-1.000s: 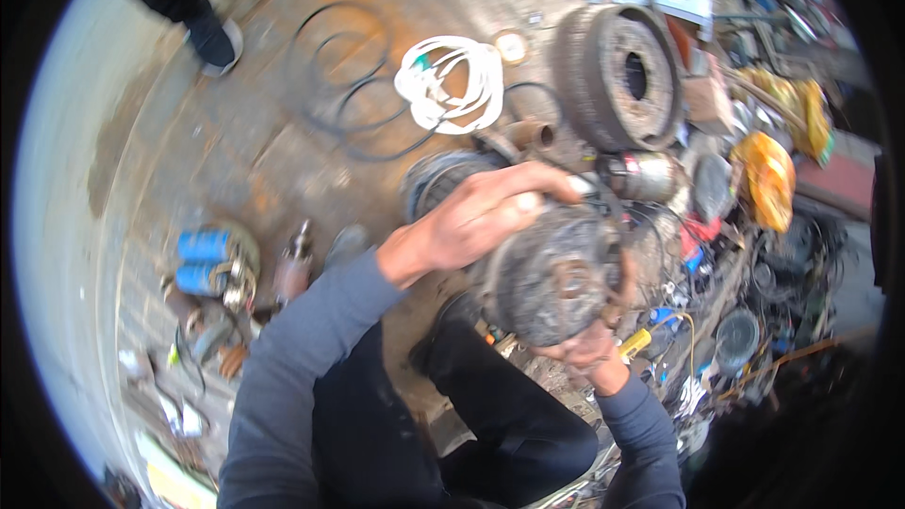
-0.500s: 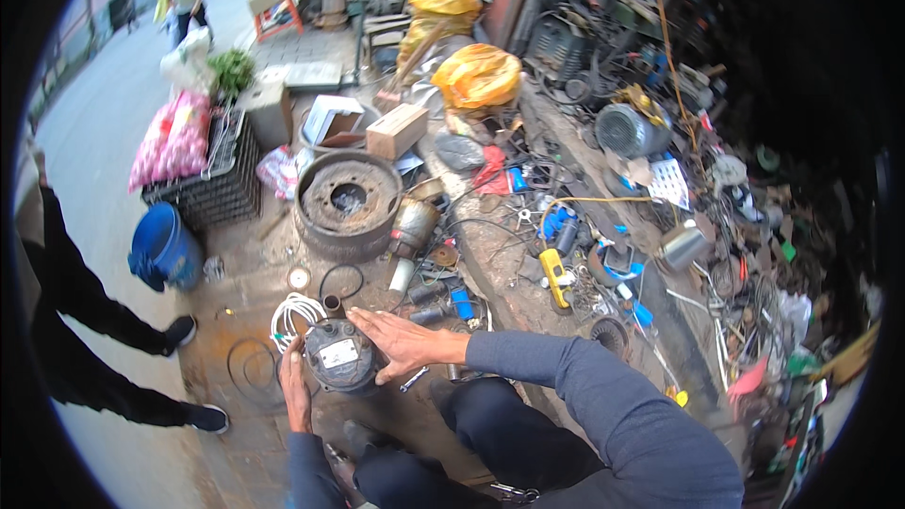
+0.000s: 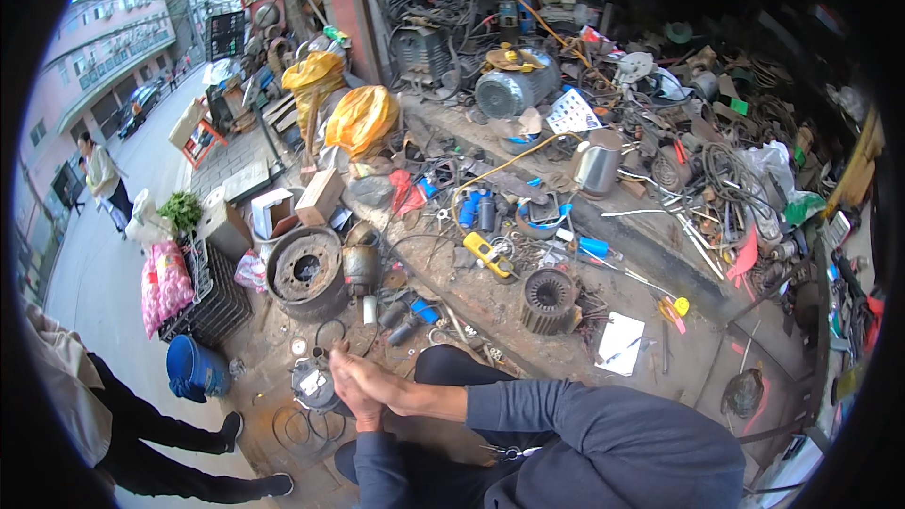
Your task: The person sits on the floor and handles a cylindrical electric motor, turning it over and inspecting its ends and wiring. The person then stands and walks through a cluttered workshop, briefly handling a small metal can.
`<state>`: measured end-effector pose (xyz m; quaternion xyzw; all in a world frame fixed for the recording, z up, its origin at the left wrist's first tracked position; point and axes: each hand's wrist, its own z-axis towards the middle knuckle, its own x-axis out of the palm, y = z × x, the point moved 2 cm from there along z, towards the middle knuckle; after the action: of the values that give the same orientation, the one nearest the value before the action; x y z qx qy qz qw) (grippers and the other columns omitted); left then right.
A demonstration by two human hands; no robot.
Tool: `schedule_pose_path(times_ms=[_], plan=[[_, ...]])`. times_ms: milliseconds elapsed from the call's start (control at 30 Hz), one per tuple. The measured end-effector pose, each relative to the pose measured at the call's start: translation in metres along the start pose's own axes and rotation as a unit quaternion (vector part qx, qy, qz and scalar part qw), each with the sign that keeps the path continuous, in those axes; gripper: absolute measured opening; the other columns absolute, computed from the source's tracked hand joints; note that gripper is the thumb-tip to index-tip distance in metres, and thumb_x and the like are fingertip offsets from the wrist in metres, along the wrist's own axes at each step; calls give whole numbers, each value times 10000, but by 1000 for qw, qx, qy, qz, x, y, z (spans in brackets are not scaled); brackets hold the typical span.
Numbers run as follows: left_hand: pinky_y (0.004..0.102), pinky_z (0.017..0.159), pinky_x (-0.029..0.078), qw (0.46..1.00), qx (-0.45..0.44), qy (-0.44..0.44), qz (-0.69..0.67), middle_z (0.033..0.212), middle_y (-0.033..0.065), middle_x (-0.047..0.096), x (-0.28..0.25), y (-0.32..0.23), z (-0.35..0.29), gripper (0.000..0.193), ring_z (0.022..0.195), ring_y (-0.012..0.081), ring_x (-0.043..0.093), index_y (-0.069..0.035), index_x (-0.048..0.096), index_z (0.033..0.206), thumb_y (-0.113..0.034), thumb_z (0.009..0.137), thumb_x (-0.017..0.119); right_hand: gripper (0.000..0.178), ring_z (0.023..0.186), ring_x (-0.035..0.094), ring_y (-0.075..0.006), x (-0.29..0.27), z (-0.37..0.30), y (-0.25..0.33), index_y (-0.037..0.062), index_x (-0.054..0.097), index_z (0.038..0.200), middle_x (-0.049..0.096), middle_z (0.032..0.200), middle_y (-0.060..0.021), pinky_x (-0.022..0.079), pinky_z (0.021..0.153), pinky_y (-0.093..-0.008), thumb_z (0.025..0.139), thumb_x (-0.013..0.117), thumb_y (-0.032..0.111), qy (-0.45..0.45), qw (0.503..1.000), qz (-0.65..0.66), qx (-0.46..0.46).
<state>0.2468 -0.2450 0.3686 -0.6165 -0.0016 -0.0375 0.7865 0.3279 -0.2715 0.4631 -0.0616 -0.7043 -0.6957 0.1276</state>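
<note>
My left hand (image 3: 355, 402) and my right hand (image 3: 385, 385) are pressed together, palm to palm. Their fingers look stretched out, though the left ones are partly covered. I see nothing held between them. Just left of the fingers, a round grey motor-like housing (image 3: 309, 384) with a pale label rests on the ground, partly hidden by the hands. Black rubber rings (image 3: 287, 429) lie on the ground below it, and a small round white-rimmed part (image 3: 299, 347) sits above it.
Beyond the housing stand a rusty wheel drum (image 3: 306, 269) and a cylindrical motor part (image 3: 360, 269). Rightward are a yellow meter (image 3: 486, 255), a motor stator (image 3: 548, 301) and a white sheet (image 3: 619, 343). A blue bucket (image 3: 198, 368) and a bystander's legs (image 3: 156, 434) are at left.
Both hands have come off the grey housing and met just right of it. The view has swung rightward, bringing the stator and white sheet more fully into sight.
</note>
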Motion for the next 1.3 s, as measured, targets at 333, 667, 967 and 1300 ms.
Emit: schedule_pose_path(times_ms=[333, 667, 967, 1300], plan=[[500, 1191, 380, 805, -334, 133, -472, 1432, 164, 611, 56, -82, -30, 597, 1354, 311, 555, -40, 570, 1412, -519, 1084, 432, 366, 910, 703, -373, -86, -5, 6, 18, 710, 884, 717, 910, -155, 555, 827, -466, 1025, 534, 306, -42, 785, -482, -387], [405, 1006, 509, 962, 109, 169, 185, 1217, 215, 719, 62, 9, -49, 463, 1151, 389, 678, 44, 697, 1202, -266, 1077, 376, 545, 1239, 593, -209, -84, -56, -116, 137, 617, 1357, 643, 1350, -69, 458, 1056, -415, 1068, 481, 579, -104, 895, 362, 237], [421, 1088, 479, 915, -296, 157, -222, 1376, 132, 599, 35, 79, -65, 535, 1272, 284, 567, -88, 559, 1366, -503, 1071, 394, 471, 1068, 683, -380, -91, -68, -64, -13, 658, 1263, 680, 1191, -224, 532, 940, -460, 1067, 508, 389, -124, 861, -397, -292], [433, 1211, 362, 984, -58, 160, -57, 1486, 184, 590, 93, -49, -70, 488, 1420, 303, 516, 31, 552, 1475, -287, 1113, 471, 547, 1059, 669, -232, -144, -26, -157, 87, 588, 1329, 690, 1176, -105, 555, 901, -416, 1097, 398, 545, -139, 858, 413, 272]])
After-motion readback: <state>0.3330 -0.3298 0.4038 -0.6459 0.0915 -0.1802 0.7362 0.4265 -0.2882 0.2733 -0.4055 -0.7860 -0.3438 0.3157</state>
